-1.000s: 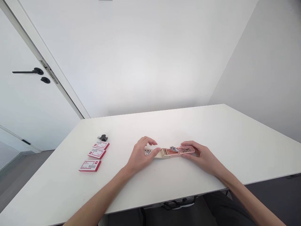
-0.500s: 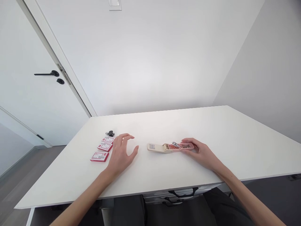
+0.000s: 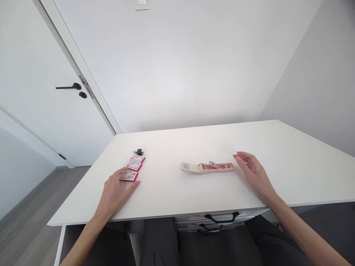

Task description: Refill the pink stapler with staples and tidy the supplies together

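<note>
My left hand (image 3: 116,192) lies on the white table (image 3: 194,192) with fingers spread around the nearest small red-and-white box (image 3: 129,176), thumb and fingers touching its sides. Two more such boxes (image 3: 135,163) lie in a row behind it, with a black binder clip (image 3: 138,152) at the far end. My right hand (image 3: 253,171) hovers open just right of a pink and cream stapler (image 3: 208,167), which lies opened out flat on the table. The hand is apart from the stapler.
A white door with a black handle (image 3: 69,87) stands at the left. White walls rise behind the table. Under the table's front edge sit drawers with black handles (image 3: 219,218). A wall switch (image 3: 142,3) is at the top.
My left hand has left the stapler and moved left to the nearest red box. My right hand has let go of the stapler and drawn off to its right.
</note>
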The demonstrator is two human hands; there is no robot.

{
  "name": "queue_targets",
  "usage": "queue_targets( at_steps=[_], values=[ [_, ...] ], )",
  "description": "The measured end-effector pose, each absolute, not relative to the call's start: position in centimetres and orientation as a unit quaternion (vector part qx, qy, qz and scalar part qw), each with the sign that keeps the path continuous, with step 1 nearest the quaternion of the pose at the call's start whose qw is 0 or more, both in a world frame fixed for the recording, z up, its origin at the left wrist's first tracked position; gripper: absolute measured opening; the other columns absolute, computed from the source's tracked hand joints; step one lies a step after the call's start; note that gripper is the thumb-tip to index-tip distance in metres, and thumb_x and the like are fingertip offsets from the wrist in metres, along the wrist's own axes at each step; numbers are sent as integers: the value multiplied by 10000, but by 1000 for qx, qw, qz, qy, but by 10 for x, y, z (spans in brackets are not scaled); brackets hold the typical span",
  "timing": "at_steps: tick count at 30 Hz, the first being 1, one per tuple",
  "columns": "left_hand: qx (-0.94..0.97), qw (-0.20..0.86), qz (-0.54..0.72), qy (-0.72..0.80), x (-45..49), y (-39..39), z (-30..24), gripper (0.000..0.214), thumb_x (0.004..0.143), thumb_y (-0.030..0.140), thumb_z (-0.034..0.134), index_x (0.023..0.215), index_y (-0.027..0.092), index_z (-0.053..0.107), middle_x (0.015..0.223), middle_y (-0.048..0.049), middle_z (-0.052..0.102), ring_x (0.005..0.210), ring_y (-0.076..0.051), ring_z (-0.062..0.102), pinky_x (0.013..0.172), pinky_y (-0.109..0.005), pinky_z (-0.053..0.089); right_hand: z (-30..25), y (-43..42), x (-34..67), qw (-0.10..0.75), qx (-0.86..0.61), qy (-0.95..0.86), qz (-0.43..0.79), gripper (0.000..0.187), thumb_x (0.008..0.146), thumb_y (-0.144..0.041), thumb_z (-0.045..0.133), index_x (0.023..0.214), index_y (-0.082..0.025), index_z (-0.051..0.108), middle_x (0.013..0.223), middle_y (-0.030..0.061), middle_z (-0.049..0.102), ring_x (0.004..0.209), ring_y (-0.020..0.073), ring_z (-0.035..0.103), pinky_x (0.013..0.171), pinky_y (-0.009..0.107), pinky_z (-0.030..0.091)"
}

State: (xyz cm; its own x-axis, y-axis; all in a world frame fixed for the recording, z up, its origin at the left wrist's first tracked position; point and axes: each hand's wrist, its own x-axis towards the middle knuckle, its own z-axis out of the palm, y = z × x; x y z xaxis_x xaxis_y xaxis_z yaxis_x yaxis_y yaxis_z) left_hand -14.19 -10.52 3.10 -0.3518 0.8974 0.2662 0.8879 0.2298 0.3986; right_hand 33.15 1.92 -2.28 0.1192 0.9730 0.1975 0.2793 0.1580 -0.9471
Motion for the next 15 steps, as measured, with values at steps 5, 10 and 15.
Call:
queue_targets(
  at_steps=[5,10,15],
  values=[
    [568,21,258,781,-142,-113,28,673,824,703,663,1318,250,603,1368,-101,692,1234,-350,648,998,-468,544,-20,-4,334,556,-588,-513,286,419,968,-588,612,1223,-255,625,1318,127,705,1284,320,642,1108,502,488],
    [606,52,278,743,-128,-114,27,529,878,661,651,1248,283,638,1281,-54,727,1158,-304,680,988,-449,553,0,-37,313,538,-565,-590,207,243,1014,-491,551,1073,-280,655,1159,101,734,1114,310,683,974,465,531],
    [670,112,320,660,-86,-109,28,509,909,585,695,1312,294,585,1275,-41,735,1154,-260,687,1023,-426,546,20,-58,270,409,-373,-764,332,177,1049,-397,534,1078,-304,682,1069,71,742,949,268,693,871,444,575]
  ],
)
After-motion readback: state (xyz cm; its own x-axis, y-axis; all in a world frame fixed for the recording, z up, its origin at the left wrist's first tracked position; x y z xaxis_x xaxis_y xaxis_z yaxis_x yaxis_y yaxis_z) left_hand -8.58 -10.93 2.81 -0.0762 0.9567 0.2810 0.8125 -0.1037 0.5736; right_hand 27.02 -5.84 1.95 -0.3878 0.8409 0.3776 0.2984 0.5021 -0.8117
